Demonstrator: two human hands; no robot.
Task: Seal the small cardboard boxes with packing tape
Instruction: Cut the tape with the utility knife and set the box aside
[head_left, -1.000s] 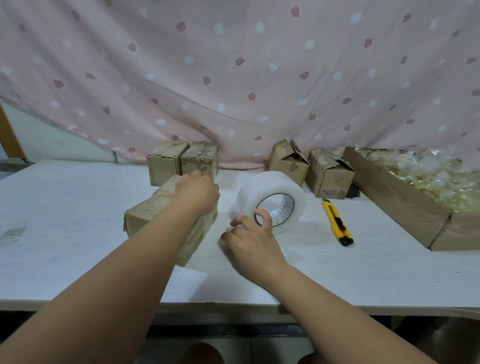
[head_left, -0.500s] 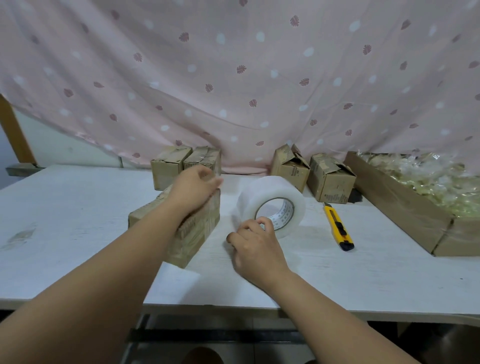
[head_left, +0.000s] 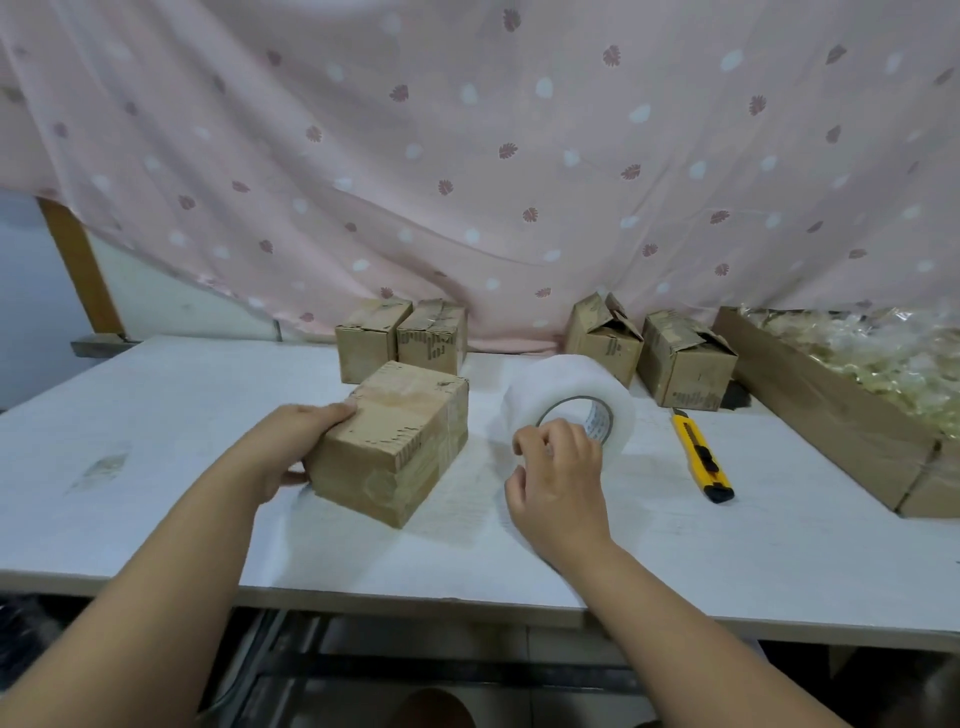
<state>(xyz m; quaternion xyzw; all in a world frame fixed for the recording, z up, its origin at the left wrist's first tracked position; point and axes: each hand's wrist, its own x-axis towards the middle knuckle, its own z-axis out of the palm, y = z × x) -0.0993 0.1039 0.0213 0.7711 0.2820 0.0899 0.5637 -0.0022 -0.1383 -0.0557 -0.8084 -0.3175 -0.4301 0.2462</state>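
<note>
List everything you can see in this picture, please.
Near box: 1, brown, table centre.
Back boxes: 4, brown, by the curtain; the right two have loose flaps.
Tape: 1 roll, clear-white, on edge, right of near box.
Knife: 1, yellow, right of tape.
Carton: 1, brown, open, far right.
Bags: many, clear, inside carton.
Curtain: 1, pink, spotted, behind.
Table: 1, white.
Left hand: grips near box's left end.
Right hand: fingers curled on tape's rim.
</note>
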